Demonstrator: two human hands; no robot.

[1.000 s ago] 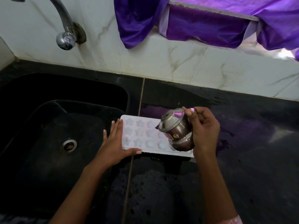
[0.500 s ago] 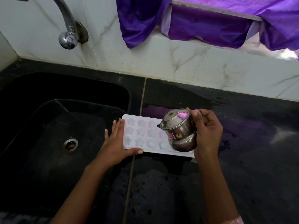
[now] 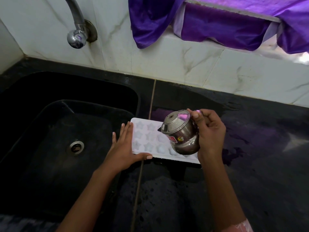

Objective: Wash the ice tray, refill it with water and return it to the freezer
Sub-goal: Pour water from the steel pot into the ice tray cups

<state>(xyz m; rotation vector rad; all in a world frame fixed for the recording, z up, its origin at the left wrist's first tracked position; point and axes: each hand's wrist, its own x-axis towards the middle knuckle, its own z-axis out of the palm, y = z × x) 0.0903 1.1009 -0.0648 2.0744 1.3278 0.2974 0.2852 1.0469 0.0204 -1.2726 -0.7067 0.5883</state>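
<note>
From the head view, we see a white tray (image 3: pixel 147 139) lying flat on the dark counter (image 3: pixel 250 164), its left end just beside the right rim of the black sink (image 3: pixel 50 131). Its cups are star-shaped and round; we cannot tell how much water stands in them.

Our left hand (image 3: pixel 124 150) rests at the tray's left end — fingers straight and held close together, pointing to the far side, flat along the tray's short edge, while the thumb stretches right along the near edge. The hand braces the tray rather than closing around it.

Our right hand (image 3: pixel 209 131) holds a small steel pot (image 3: pixel 181 133) above the right half of the tray. The fingers curl around the pot's right side and the thumb presses at its rim. The pot is tilted to the left, its mouth turned left and upward toward us, its round belly low over the tray's near right cups. A red label and a small yellow sticker show on its side. We cannot make out any stream of water.

Far left, a curved metal tap (image 3: pixel 76 30) comes off the white marble wall (image 3: pixel 184 64) — above the sink. A drain (image 3: pixel 76 147) sits in the sink floor. Purple cloth (image 3: pixel 217 22) hangs over the ledge at the far right.
</note>
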